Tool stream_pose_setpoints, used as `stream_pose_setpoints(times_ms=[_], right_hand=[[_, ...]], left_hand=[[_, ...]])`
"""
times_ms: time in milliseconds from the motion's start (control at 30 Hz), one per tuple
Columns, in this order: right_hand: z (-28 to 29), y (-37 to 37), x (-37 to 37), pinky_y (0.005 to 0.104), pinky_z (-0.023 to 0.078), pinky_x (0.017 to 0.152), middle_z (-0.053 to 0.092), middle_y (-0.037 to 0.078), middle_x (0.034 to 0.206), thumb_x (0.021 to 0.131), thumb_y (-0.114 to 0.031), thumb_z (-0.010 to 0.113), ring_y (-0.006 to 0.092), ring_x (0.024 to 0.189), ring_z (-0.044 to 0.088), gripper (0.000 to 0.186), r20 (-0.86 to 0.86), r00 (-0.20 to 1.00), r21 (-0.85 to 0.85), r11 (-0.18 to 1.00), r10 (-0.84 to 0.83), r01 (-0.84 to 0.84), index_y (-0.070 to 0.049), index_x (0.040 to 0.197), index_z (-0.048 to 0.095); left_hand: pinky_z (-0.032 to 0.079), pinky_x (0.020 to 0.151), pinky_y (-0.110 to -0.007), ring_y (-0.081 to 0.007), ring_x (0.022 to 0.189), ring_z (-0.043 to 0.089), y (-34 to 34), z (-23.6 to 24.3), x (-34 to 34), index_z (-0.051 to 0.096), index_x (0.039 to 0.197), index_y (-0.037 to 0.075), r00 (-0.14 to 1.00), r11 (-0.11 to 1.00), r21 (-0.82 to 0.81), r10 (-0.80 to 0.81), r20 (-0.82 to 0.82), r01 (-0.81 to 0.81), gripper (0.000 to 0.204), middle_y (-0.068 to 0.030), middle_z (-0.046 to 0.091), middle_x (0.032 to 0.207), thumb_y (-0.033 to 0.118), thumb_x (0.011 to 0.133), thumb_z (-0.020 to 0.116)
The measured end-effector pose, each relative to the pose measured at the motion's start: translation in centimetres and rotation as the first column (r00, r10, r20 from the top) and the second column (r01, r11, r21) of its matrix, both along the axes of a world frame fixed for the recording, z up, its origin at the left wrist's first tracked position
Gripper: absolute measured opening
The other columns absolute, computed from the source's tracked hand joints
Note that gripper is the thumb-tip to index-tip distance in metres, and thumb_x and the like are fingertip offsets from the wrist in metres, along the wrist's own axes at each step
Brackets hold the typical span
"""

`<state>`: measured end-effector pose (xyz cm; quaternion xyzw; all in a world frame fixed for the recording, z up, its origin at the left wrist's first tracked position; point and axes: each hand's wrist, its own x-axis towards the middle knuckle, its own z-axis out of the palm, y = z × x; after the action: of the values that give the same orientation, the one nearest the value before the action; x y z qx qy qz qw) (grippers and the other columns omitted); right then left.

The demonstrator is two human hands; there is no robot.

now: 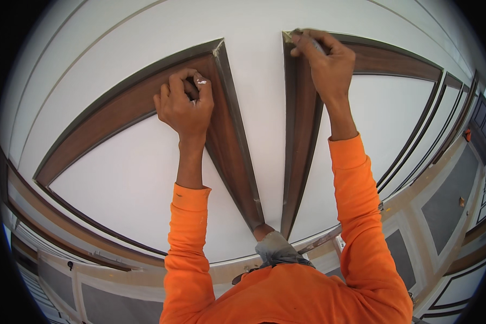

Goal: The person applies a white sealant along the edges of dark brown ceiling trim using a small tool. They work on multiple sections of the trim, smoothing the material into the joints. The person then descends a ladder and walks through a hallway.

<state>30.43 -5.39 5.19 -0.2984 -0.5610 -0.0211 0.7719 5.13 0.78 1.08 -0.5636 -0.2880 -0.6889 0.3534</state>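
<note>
Overhead, the right hand grips a small scraper at the brown trim corner; the left hand, clenched, braces beside; careful edge strokes seem next.

The left hand rests on the left wooden trim; the right hand is at the top corner of the right wooden trim, a white panel between them.

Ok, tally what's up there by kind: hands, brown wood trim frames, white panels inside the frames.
Hands: 2, the left hand and the right hand
Brown trim frames: 2
White panels inside them: 2
Total: 6
</note>
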Motion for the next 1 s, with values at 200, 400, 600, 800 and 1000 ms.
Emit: stream_pose_setpoints(times_ms=[200, 400, 600, 800, 1000], right_hand=[[-0.3, -0.5, 1.0, 0.0275, 0.054, 0.071, 0.078, 0.006, 0.077, 0.091, -0.019, 0.078, 0.0119, 0.072, 0.071, 0.022, 0.098, 0.952, -0.100, 0.949, -0.291, 0.300, -0.001, 0.103, 0.081], [-0.2, -0.5, -0.7, 0.0269, 0.055, 0.072, 0.078, 0.009, 0.080, 0.088, -0.012, 0.076, 0.0118, 0.074, 0.072, 0.020, 0.063, 0.950, -0.194, 0.930, -0.307, 0.314, 0.001, 0.101, 0.080], [-0.5, 0.4, -0.2, 0.0251, 0.053, 0.073, 0.078, 0.009, 0.079, 0.090, -0.012, 0.079, 0.0116, 0.076, 0.073, 0.018, 0.039, 0.970, -0.087, 0.966, -0.242, 0.244, 0.003, 0.100, 0.079], [0.5, -0.9, 0.4, 0.0247, 0.051, 0.080, 0.078, 0.006, 0.077, 0.091, -0.018, 0.081, 0.0092, 0.076, 0.070, 0.021, 0.079, 0.953, -0.092, 0.950, -0.291, 0.298, 0.001, 0.099, 0.079], [-0.7, 0.1, -0.7, 0.0249, 0.052, 0.071, 0.077, 0.007, 0.073, 0.087, -0.016, 0.077, 0.0097, 0.069, 0.068, 0.017, 0.136, 0.890, -0.123, 0.884, -0.435, 0.451, -0.001, 0.094, 0.080]], left_hand=[[0.036, 0.067, -0.034, -0.0111, 0.059, 0.048, -0.1, 0.2, -0.6, 0.071, 0.087, 0.018, 1.000, 0.999, 0.030, -0.020, -0.022, 0.021, 0.013, 0.0095, 0.053, 0.061, 0.008, 0.081, 0.076], [0.034, 0.064, -0.033, -0.0112, 0.058, 0.046, 0.2, 0.0, -0.4, 0.071, 0.085, 0.018, 1.000, 0.999, 0.041, -0.015, -0.002, 0.015, 0.011, 0.0102, 0.050, 0.057, 0.009, 0.081, 0.077], [0.032, 0.062, -0.032, -0.0104, 0.056, 0.045, 0.4, 0.0, -0.5, 0.072, 0.085, 0.018, 1.000, 0.995, 0.097, -0.001, 0.009, 0.000, 0.010, 0.0100, 0.049, 0.055, 0.010, 0.082, 0.077], [0.032, 0.061, -0.031, -0.0109, 0.054, 0.044, 0.9, -0.1, -1.0, 0.071, 0.084, 0.018, 0.999, 0.984, 0.174, -0.041, -0.005, 0.042, 0.010, 0.0096, 0.049, 0.054, 0.011, 0.082, 0.077], [0.032, 0.061, -0.031, -0.0106, 0.054, 0.045, 0.9, -0.1, -0.7, 0.071, 0.084, 0.019, 0.998, 0.986, 0.157, -0.062, 0.021, 0.058, 0.011, 0.0111, 0.048, 0.051, 0.012, 0.081, 0.078]])
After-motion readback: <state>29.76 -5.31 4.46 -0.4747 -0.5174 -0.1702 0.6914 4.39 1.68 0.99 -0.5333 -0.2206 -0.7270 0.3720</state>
